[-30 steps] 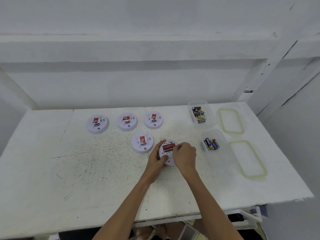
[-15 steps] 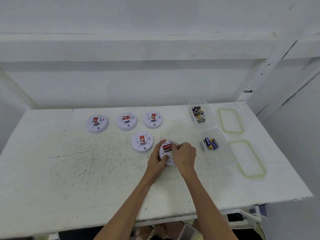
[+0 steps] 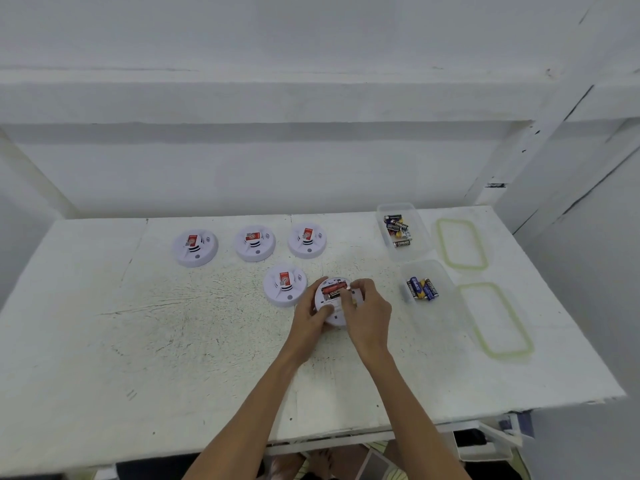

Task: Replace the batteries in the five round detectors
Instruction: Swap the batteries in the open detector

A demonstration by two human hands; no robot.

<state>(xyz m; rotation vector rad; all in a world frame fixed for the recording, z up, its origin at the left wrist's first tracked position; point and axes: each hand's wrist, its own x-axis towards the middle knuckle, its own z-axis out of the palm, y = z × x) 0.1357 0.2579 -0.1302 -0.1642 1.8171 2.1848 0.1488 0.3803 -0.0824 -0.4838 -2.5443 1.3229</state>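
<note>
head view: i have the opened detector lying back-up on the table between both hands. the left hand curls round its left rim to pin it, and the right hand bends over its right side, fingertips pinching the end of the red battery in the bay. i cannot tell whether that cell is going in or coming out. either way i would grip the rim firmly so the shell cannot spin, and tip the cell from one end instead of dragging it. the detector is a white disc, its bay open at the far edge. four other detectors sit face-up beyond and left of the left hand, and blue batteries lie in a clear box just right of the right hand.
</note>
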